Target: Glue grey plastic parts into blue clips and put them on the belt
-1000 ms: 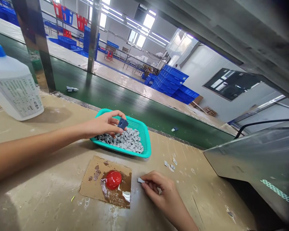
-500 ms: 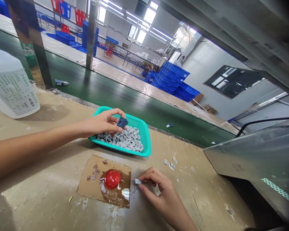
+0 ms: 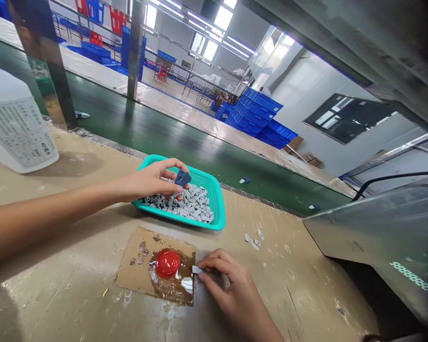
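My left hand [image 3: 157, 180] pinches a dark blue plastic part [image 3: 182, 178] above a teal basket [image 3: 219, 209]. Small grey plastic pieces [image 3: 196, 204] fill much of that basket. Between thumb and forefinger, my right hand [image 3: 231, 280] grips a small light grey piece [image 3: 197, 270]. It is held at the right edge of a wet, stained cardboard square [image 3: 131, 270]. On the cardboard sits a glossy red dome-shaped thing [image 3: 168, 262], with clear liquid around it.
A white bottle [image 3: 17, 118] with a printed label stands at the left. Several loose grey pieces [image 3: 257, 241] lie right of the basket. Behind the table runs a green conveyor belt [image 3: 199, 156] carrying a few small parts. A clear panel [image 3: 371, 237] stands at the right.
My right hand has moved left, bringing the grey piece to the cardboard's edge. My left hand stays over the basket with the dark blue part. Parts on the belt have shifted left.
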`<action>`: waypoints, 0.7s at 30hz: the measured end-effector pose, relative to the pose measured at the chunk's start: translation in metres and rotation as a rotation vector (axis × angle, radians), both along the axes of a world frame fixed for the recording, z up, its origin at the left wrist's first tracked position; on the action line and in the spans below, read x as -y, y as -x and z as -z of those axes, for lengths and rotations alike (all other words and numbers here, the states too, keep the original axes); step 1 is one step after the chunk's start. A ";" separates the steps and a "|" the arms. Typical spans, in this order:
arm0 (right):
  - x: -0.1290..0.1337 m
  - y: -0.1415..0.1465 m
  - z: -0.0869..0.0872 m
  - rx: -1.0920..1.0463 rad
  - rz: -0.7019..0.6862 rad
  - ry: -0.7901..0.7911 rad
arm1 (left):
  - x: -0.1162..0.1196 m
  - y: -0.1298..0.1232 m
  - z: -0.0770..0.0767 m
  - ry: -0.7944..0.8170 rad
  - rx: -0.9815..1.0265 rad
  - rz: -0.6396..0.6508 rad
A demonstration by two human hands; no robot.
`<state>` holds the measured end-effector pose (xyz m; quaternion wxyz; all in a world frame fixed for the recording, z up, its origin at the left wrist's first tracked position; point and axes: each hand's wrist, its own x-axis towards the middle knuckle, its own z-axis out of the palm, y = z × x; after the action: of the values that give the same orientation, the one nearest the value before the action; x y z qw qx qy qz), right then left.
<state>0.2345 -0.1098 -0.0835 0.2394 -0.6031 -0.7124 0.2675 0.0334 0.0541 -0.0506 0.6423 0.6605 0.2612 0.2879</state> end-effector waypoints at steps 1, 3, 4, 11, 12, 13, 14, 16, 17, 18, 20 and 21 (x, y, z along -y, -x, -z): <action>0.000 0.000 0.000 0.010 -0.002 -0.006 | 0.000 0.000 0.000 0.001 -0.006 -0.010; 0.000 0.001 0.000 0.028 -0.007 -0.022 | 0.000 -0.001 0.000 -0.002 -0.025 -0.034; 0.001 0.001 0.001 0.036 -0.010 -0.030 | 0.000 -0.001 0.001 -0.006 -0.035 -0.043; 0.003 0.002 0.003 0.066 -0.026 -0.090 | -0.001 -0.002 0.003 0.003 -0.043 -0.063; 0.003 0.002 0.001 0.062 -0.027 -0.095 | 0.000 -0.002 0.002 0.005 -0.034 -0.066; 0.003 0.002 -0.001 0.055 -0.027 -0.098 | 0.000 -0.001 0.002 0.007 -0.023 -0.067; 0.003 0.003 -0.005 0.049 -0.028 -0.101 | 0.000 -0.001 0.002 0.013 -0.013 -0.066; 0.002 0.004 -0.013 0.042 -0.033 -0.123 | 0.000 -0.001 0.001 0.040 0.005 -0.060; 0.001 0.005 -0.018 0.045 -0.033 -0.142 | 0.000 -0.001 0.001 0.060 0.018 -0.052; 0.000 0.006 -0.022 0.049 -0.032 -0.164 | 0.001 -0.001 0.000 0.084 0.033 -0.041; -0.002 0.009 -0.028 0.059 -0.047 -0.177 | 0.003 -0.001 -0.001 0.134 0.068 -0.004; -0.004 0.009 -0.029 0.063 -0.067 -0.167 | 0.004 -0.001 -0.002 0.154 0.083 0.019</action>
<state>0.2250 -0.1062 -0.0545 0.2573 -0.5650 -0.7590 0.1960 0.0345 0.0505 -0.0487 0.7042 0.5990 0.2498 0.2880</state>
